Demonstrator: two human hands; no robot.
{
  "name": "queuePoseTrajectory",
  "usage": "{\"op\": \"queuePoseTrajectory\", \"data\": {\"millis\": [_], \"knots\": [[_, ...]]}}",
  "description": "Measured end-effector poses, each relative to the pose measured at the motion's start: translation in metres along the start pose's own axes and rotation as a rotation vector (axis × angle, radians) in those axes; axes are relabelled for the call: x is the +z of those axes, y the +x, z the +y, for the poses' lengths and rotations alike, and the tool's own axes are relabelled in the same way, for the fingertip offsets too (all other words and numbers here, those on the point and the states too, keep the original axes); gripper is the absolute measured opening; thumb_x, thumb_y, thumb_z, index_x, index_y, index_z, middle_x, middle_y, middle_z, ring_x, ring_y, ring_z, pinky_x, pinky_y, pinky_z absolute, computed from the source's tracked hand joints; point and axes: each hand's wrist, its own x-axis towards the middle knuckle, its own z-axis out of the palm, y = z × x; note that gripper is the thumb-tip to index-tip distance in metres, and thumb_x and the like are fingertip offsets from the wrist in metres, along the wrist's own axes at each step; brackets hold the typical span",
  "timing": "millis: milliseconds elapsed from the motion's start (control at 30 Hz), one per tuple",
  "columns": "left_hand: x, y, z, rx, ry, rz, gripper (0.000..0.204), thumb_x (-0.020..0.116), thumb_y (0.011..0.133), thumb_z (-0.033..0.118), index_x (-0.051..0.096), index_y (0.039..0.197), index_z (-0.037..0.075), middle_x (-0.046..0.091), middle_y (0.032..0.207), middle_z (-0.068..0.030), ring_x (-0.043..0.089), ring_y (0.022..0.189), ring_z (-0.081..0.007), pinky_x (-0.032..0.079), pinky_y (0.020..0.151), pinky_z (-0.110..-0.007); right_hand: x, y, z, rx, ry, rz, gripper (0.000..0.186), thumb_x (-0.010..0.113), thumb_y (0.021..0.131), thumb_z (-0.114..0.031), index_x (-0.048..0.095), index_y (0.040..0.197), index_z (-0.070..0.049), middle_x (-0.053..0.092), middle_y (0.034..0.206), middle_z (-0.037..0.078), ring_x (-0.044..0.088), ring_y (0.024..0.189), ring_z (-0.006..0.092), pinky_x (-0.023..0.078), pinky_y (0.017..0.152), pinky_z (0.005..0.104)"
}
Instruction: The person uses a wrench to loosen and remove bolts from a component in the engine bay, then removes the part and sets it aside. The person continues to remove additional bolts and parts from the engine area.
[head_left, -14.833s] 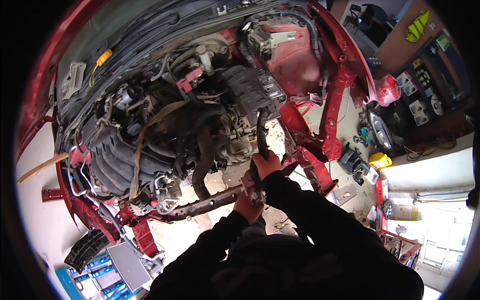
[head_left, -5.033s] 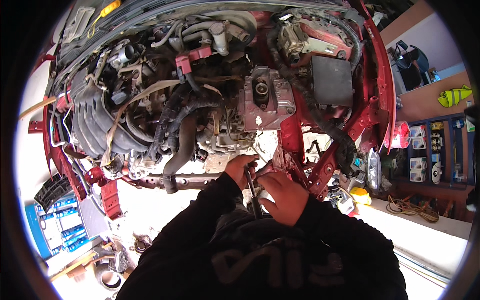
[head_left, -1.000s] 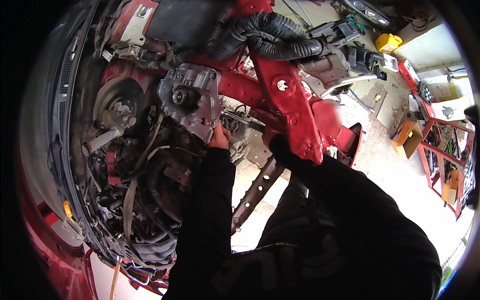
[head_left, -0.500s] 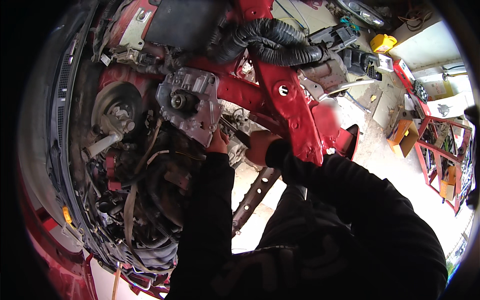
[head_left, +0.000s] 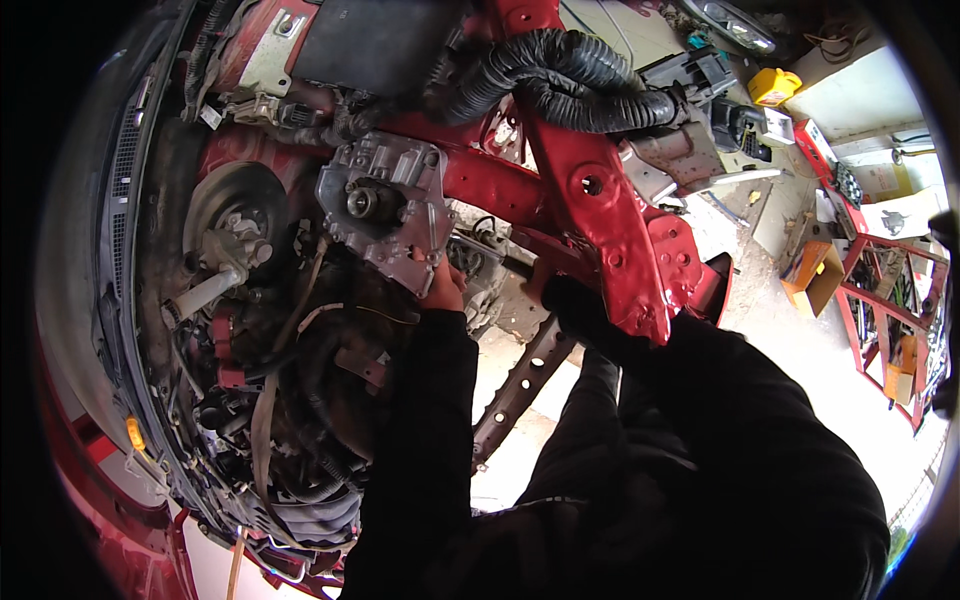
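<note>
Left hand [head_left: 443, 290] presses closed fingers against the grey metal housing [head_left: 388, 205] at its five o'clock corner; right hand [head_left: 540, 282], grip hidden, reaches under the red frame rail [head_left: 600, 215]. Housing remains mounted.

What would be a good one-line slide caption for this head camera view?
Left hand against a grey metal housing in a stripped red car's engine bay, right hand mostly hidden behind the red frame rail.
</note>
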Motion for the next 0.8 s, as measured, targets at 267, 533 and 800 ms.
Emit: {"op": "queuePoseTrajectory", "data": {"millis": [267, 533, 800], "knots": [[0.007, -0.002, -0.003, 0.007, -0.127, 0.044, 0.045, 0.068, 0.106, 0.024, 0.055, 0.148, 0.015, 0.047, 0.058, -0.0004, 0.041, 0.043, -0.0125, 0.048, 0.053, -0.032, -0.02, -0.033, -0.032, 0.064, 0.002, 0.096, 0.042, 0.073, 0.089, -0.037, 0.068, 0.106, 0.001, 0.077, 0.106, 0.025, 0.076, 0.103, 0.0444, 0.06, 0.091, 0.0535], [-0.006, 0.001, -0.001, -0.046, 0.08, -0.013, 0.055, 0.064, 0.107, 0.034, 0.048, 0.153, 0.007, 0.054, 0.069, -0.004, 0.051, 0.05, -0.0136, 0.044, 0.05, -0.031, 0.044, 0.064, 0.009, 0.119, -0.018, 0.354, 0.052, 0.072, 0.093, -0.041, 0.062, 0.118, 0.003, 0.076, 0.108, 0.028, 0.074, 0.107, 0.0462, 0.059, 0.094, 0.054], [-0.003, 0.004, -0.017, 0.049, -0.041, -0.047, 0.05, 0.062, 0.11, 0.03, 0.048, 0.154, 0.008, 0.048, 0.07, 0.0004, 0.047, 0.053, -0.0092, 0.048, 0.054, -0.03, -0.046, -0.073, -0.058, -0.07, 0.175, 0.052, 0.054, 0.068, 0.097, -0.035, 0.054, 0.126, 0.008, 0.074, 0.103, 0.035, 0.074, 0.101, 0.0515, 0.059, 0.091, 0.0566]]}}
